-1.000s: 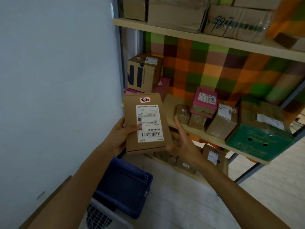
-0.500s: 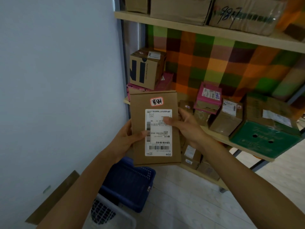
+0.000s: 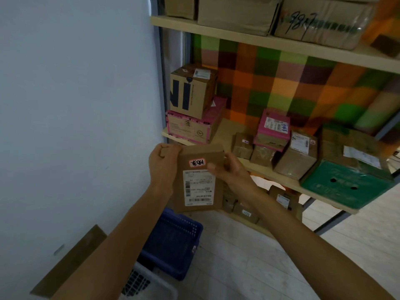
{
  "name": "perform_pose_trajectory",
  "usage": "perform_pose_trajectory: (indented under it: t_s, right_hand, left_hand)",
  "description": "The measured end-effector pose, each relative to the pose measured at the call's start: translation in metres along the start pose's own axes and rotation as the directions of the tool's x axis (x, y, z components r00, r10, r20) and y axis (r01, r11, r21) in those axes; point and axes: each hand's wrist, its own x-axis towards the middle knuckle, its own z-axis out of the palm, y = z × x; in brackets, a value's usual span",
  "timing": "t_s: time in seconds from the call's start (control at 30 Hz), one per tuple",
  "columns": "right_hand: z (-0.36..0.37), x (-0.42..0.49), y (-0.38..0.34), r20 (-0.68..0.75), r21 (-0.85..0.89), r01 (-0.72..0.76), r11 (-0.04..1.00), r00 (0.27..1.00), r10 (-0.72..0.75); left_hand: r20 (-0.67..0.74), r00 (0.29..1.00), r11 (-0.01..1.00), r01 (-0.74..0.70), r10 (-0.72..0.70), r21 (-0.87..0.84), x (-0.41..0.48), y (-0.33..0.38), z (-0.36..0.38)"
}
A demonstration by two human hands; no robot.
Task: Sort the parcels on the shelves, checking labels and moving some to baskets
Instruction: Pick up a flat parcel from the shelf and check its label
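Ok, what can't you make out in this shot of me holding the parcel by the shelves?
Head view only:
Shipping label on the flat brown parcel: print too small and blurred to read.
Blue basket: inside dark, partly behind the left forearm.
White basket: cut off by the bottom edge.
Top-shelf boxes: cut off by the top edge.
Lower-shelf parcels: partly hidden behind the right hand.

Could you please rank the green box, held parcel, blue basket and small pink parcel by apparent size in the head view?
1. green box
2. held parcel and blue basket look alike; the parcel is nearer the camera and an arm hides part of the basket, so I leave them unranked
3. small pink parcel
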Motion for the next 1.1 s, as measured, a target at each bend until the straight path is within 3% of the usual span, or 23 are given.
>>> perform_pose_trajectory:
  t_s: [0.13,0.33,0.43,0.6,0.67,0.77,0.83,0.9,1.0,1.1]
  right_hand:
    - [0.001,0.002,-0.019,-0.145,0.138,0.059,0.989,0.989,-0.039]
    - [0.019,0.006,-0.029,-0.217,0.157,0.113,0.981,0.973,-0.077]
    - [0.019,0.008,-0.033,-0.271,0.224,0.171,0.959,0.957,-0.107]
    - [0.016,0.005,-0.046,-0.267,0.180,0.229,0.957,0.947,-0.177]
    - [0.013,0.003,-0.049,-0.263,0.149,0.248,0.957,0.943,-0.203]
    - [0.005,0.001,-0.052,-0.232,0.111,0.264,0.958,0.944,-0.233]
    - [0.001,-0.002,-0.052,-0.194,0.068,0.297,0.952,0.940,-0.280]
    - [-0.001,-0.007,-0.052,-0.133,-0.014,0.347,0.938,0.929,-0.346]
    - [-0.004,-0.009,-0.047,0.023,-0.167,0.407,0.898,0.912,-0.409]
    - [-0.011,-0.010,-0.032,0.141,-0.362,0.367,0.857,0.930,-0.339]
  left_hand:
    - [0.004,0.988,0.985,-0.152,0.153,0.082,-0.003,-0.003,-0.003]
    - [0.055,0.937,0.935,-0.349,0.345,0.064,-0.012,0.006,0.008]
    - [0.092,0.928,0.932,-0.363,0.360,0.019,-0.015,0.010,0.013]
    - [0.149,0.921,0.933,-0.358,0.359,-0.035,-0.015,0.016,0.014]
    - [0.193,0.944,0.963,-0.255,0.267,-0.085,-0.019,0.022,0.016]
    - [0.299,0.952,0.939,0.154,-0.059,-0.306,-0.015,0.026,0.012]
    - [0.447,0.864,0.854,0.400,-0.230,-0.334,-0.008,0.023,0.004]
    - [0.558,0.744,0.791,0.566,-0.367,-0.235,-0.005,0.017,-0.004]
    - [0.610,0.650,0.715,0.674,-0.454,-0.187,-0.002,0.010,-0.009]
    - [0.528,0.701,0.749,0.640,-0.480,-0.169,0.004,0.011,-0.016]
